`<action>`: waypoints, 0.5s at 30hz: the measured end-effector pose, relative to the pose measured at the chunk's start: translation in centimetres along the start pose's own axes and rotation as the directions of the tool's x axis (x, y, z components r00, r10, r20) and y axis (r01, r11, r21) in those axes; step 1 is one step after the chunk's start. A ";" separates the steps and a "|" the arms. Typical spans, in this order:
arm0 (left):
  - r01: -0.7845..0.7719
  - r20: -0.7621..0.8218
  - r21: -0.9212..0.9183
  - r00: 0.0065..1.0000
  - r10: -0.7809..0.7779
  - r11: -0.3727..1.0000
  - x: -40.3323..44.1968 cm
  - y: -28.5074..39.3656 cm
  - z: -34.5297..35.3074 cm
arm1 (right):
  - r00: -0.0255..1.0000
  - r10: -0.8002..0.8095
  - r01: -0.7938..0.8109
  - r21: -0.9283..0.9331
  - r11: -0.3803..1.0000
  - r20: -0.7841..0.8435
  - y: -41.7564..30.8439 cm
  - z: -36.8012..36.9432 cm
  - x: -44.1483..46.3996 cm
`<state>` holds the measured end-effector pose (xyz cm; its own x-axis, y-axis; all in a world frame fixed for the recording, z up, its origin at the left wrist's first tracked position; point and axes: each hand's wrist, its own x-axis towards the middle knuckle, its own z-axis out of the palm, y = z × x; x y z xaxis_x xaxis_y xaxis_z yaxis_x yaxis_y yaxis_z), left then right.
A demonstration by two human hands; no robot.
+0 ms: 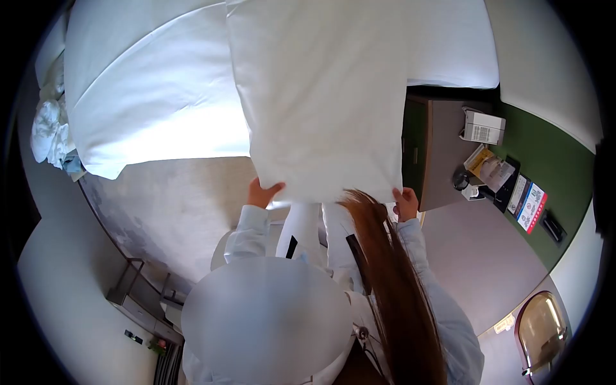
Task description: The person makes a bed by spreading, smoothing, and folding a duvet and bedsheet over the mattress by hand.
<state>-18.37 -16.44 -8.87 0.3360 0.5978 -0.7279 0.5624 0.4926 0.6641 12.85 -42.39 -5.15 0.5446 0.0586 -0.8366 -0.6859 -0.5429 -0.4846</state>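
A white pillowcase [324, 109] stretches out in front of me, its near corners in my two hands. It looks broad and smooth, and I cannot tell whether a pillow is inside. My left hand [262, 192] is closed on the near left corner, thumb on top. At the near right corner my right hand [405, 204] pinches the edge, partly behind long hair. Beyond and below the cloth lies a bed with a white sheet [167, 115], whose left side hangs down in folds. The far end of the pillowcase runs out of view at the top.
To the right stands a brown bedside cabinet [444, 151] beside a green surface [564, 154] with a white box [484, 128], printed cards [527, 204] and a dark phone-like object [552, 226]. Crumpled white linen [51, 131] lies at the far left. A metal-legged stand [142, 308] is lower left.
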 end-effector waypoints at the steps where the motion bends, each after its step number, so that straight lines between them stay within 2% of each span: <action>1: 0.006 -0.010 0.002 1.000 -0.006 1.000 0.7 -3.1 0.8 | 1.000 0.006 -0.006 -0.003 1.000 0.009 0.7 -0.3 0.6; 3: 0.081 -0.256 -0.164 0.959 -0.122 0.983 1.6 -8.3 1.9 | 0.991 -0.013 0.006 -0.052 0.999 -0.134 3.2 -0.2 2.1; 4: 0.188 -0.262 -0.138 0.940 -0.219 0.972 1.4 -7.9 2.4 | 0.975 0.008 -0.010 -0.007 1.000 -0.220 3.4 0.3 2.8; 5: 0.180 -0.289 -0.154 0.932 -0.218 0.972 1.5 -7.6 2.5 | 0.950 0.015 -0.001 0.044 0.999 -0.312 3.3 0.8 3.6; 7: 0.365 -0.081 0.004 0.928 -0.364 0.931 0.5 -7.6 1.1 | 0.962 -0.047 0.125 0.281 0.952 -0.270 4.6 0.6 6.1; 8: 0.329 -0.023 0.028 0.944 -0.329 0.944 -0.2 -8.1 -0.4 | 0.980 -0.077 0.142 0.377 0.915 -0.182 5.1 0.0 7.4; 9: 0.346 -0.060 0.008 0.937 -0.345 0.938 -0.5 -10.5 -2.0 | 0.986 -0.087 0.133 0.347 0.928 -0.144 6.4 -1.0 9.5; 11: 0.358 -0.336 0.314 0.908 -0.250 0.879 -0.1 -16.4 -5.1 | 0.987 -0.149 0.130 0.255 0.958 0.054 11.6 -4.8 17.3; 12: 0.376 -0.363 0.290 0.894 -0.263 0.880 -0.3 -17.1 -7.3 | 0.978 -0.156 0.125 0.212 0.969 0.137 14.7 -6.8 21.4; 14: 0.262 -0.445 0.163 0.880 -0.166 0.951 -1.2 -18.8 -10.7 | 0.968 0.023 -0.069 0.179 0.981 0.251 13.9 -5.2 21.8; 15: 0.269 -0.474 0.124 0.862 -0.181 0.955 -1.8 -18.3 -11.6 | 0.946 0.112 -0.163 0.149 0.975 0.303 13.1 -4.2 21.6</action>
<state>-38.07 -19.19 -17.74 -0.1703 0.7261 -0.6662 0.7214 0.5524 0.4177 17.58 -51.76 -28.49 0.2923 0.2489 -0.9234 -0.8297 -0.4140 -0.3743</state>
